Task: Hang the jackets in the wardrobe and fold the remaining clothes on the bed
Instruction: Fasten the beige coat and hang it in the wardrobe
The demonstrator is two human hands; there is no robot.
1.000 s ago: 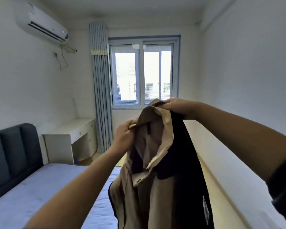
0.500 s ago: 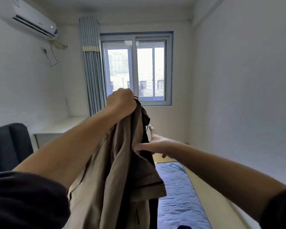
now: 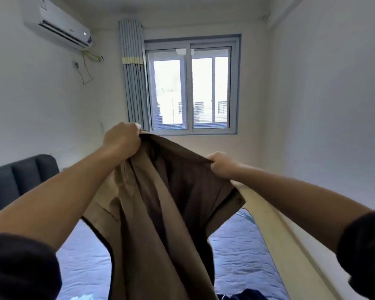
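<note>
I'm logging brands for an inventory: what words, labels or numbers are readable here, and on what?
No text here can be read.
Air conditioner: a small mark on its front and a sticker at its top edge, both too small and blurred to read.
Tan jacket, gripped by the left hand and the right hand: no label or print shows.

air conditioner mounted high at left — grey curtain bunched beside the window.
</note>
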